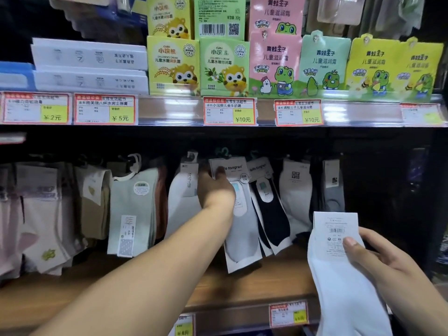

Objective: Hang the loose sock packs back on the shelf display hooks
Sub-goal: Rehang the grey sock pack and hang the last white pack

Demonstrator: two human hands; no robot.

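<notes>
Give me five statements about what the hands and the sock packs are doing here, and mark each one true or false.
1. The left hand grips the card of the grey sock pack on the display. True.
2. The right hand is empty. False: it holds a white sock pack.
3. The white sock pack hangs on a hook. False: it is held in front of the shelf.
4. A black sock pack hangs just right of the grey one. True.
5. The price tag above the left hand reads 2 yuan. False: 10 yuan.
</notes>
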